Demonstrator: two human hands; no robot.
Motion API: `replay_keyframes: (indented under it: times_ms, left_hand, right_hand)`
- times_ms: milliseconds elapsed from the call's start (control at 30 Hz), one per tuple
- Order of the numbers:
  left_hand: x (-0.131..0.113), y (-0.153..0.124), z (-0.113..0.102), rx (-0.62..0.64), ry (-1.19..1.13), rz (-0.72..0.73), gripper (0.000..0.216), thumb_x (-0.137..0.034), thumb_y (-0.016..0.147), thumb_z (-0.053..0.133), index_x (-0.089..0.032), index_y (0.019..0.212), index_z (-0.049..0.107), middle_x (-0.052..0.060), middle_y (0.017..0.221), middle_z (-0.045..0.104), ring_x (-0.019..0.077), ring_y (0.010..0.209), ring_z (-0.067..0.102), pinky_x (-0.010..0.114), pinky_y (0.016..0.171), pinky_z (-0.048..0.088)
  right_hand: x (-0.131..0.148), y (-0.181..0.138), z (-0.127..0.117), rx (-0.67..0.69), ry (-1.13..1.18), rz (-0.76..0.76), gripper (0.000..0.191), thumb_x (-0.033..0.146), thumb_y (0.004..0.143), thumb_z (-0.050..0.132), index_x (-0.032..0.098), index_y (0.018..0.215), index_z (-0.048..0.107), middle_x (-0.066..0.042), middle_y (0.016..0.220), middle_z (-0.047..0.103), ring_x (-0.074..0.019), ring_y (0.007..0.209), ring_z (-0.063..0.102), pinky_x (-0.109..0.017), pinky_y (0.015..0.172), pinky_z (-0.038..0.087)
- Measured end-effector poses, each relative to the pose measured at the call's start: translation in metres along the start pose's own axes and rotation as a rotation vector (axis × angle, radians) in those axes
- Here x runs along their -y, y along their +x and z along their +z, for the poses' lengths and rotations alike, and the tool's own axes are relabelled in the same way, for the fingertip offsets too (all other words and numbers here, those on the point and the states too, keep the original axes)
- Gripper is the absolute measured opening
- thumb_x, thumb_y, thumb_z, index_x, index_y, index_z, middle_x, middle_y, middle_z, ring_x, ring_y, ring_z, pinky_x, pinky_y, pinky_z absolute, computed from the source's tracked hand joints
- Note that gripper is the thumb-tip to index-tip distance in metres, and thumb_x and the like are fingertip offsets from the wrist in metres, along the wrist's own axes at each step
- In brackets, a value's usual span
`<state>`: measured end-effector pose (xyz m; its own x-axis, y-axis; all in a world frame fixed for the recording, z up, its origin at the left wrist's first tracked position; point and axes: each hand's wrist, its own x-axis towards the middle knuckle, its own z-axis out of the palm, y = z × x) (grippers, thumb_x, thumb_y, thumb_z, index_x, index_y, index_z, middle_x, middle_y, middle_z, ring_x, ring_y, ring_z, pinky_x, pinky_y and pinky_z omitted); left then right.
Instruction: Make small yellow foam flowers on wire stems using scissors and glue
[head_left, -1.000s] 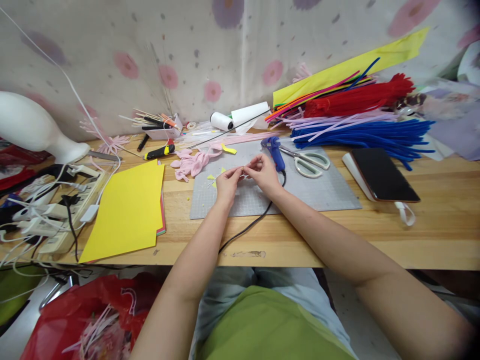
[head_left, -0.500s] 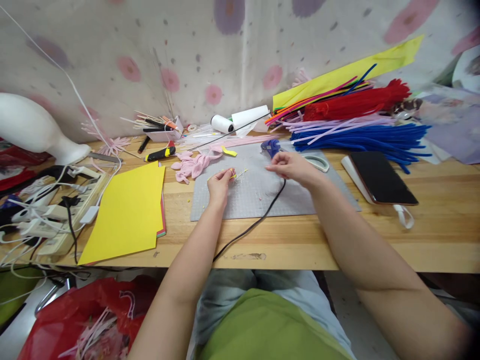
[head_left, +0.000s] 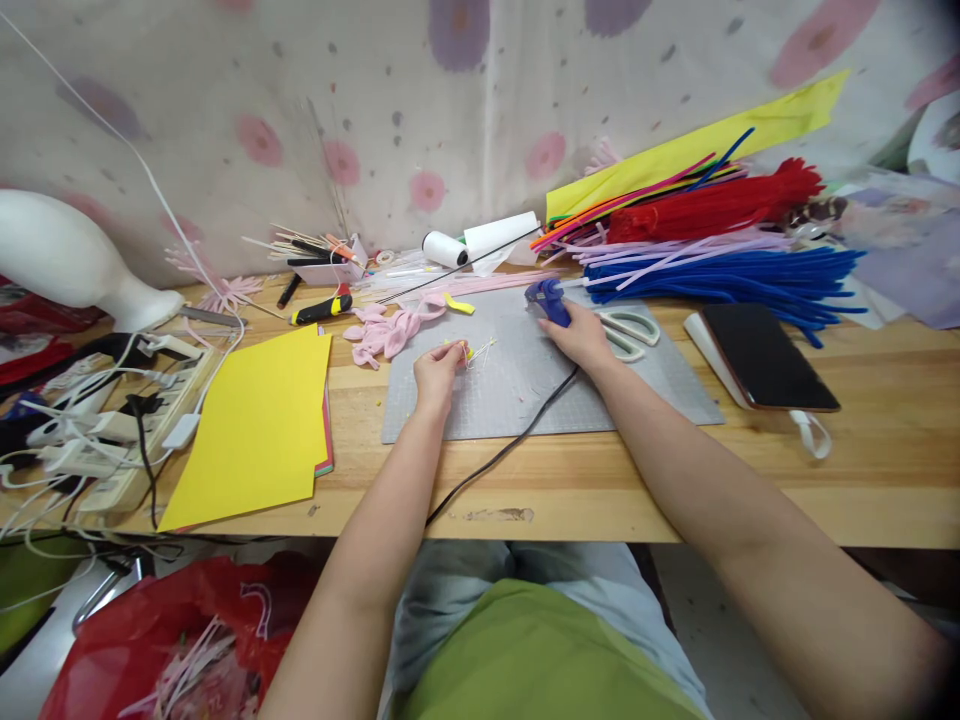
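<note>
My left hand (head_left: pixel 439 372) is closed in a pinch above the cutting mat (head_left: pixel 510 400), on a small yellow piece mostly hidden by the fingertips. Beside those fingers lie thin white stems (head_left: pixel 484 352) with light tips. My right hand (head_left: pixel 579 335) is wrapped round a blue glue gun (head_left: pixel 547 298) at the mat's back right, its black cord (head_left: pixel 517 437) trailing to the table's front edge. Scissors (head_left: pixel 634 330) with pale handles lie just right of that hand. Pink fabric-like petals (head_left: pixel 386 330) and a yellow strip (head_left: pixel 459 304) are behind my left hand.
Yellow paper sheets (head_left: pixel 251 420) lie left, near a power strip (head_left: pixel 142 440) with tangled cables. A yellow-black cutter (head_left: pixel 322 308) and white thread spools (head_left: pixel 445 248) stand behind. Blue pipe cleaners (head_left: pixel 720 278) and a phone (head_left: pixel 769 357) are at right.
My right hand has moved down and closed round the glue gun, which is slightly shifted. The scissors show more fully. My left hand keeps its pinch in nearly the same place.
</note>
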<state>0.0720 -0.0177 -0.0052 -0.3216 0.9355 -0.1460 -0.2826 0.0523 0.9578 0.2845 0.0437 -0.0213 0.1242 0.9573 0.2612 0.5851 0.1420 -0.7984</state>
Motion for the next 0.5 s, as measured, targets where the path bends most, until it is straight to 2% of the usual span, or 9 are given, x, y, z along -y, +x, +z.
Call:
replay_keyframes:
  times_ms: [100,167,233,300,500]
  left_hand:
    - [0.000,0.001,-0.001,0.001,-0.030,-0.014,0.014,-0.023,0.057,0.072,-0.012,0.066,0.069,0.005,0.069,0.068,0.0141,0.071,0.064,0.031,0.078,0.049]
    - [0.000,0.001,-0.001,0.000,-0.044,-0.016,0.015,-0.024,0.057,0.072,-0.013,0.066,0.068,0.004,0.068,0.068,0.0140,0.071,0.064,0.031,0.079,0.050]
    - [0.000,0.000,-0.001,-0.001,-0.046,-0.015,0.016,-0.024,0.056,0.073,-0.013,0.065,0.068,0.004,0.068,0.068,0.0138,0.071,0.064,0.031,0.079,0.051]
    - [0.000,0.000,-0.001,-0.004,-0.046,-0.016,0.016,-0.024,0.056,0.074,-0.012,0.065,0.068,0.004,0.067,0.068,0.0140,0.072,0.064,0.031,0.080,0.051]
    - [0.000,0.000,0.000,-0.007,-0.064,-0.018,0.014,-0.022,0.058,0.073,-0.011,0.066,0.068,0.004,0.066,0.067,0.0141,0.070,0.064,0.033,0.082,0.050]
  right_hand:
    - [0.011,-0.010,-0.019,0.123,0.349,0.018,0.036,0.045,0.065,0.067,0.019,0.089,0.061,-0.005,0.087,0.065,-0.0181,0.075,0.058,-0.034,0.069,0.047]
    - [0.023,-0.020,-0.032,0.307,0.441,0.023,0.035,0.044,0.063,0.070,0.018,0.085,0.062,-0.004,0.078,0.064,-0.0139,0.065,0.057,-0.028,0.059,0.045]
    - [0.034,-0.030,-0.038,0.417,0.407,0.048,0.033,0.048,0.066,0.068,0.016,0.075,0.063,-0.001,0.060,0.057,-0.0099,0.052,0.049,-0.024,0.050,0.039]
    - [0.041,-0.037,-0.037,0.457,0.314,0.063,0.037,0.053,0.068,0.064,0.016,0.067,0.061,0.001,0.050,0.051,-0.0082,0.045,0.043,-0.024,0.044,0.034]
    - [0.046,-0.045,-0.017,0.518,0.119,0.046,0.043,0.060,0.066,0.062,0.018,0.059,0.058,0.001,0.048,0.053,-0.0098,0.042,0.044,-0.025,0.043,0.033]
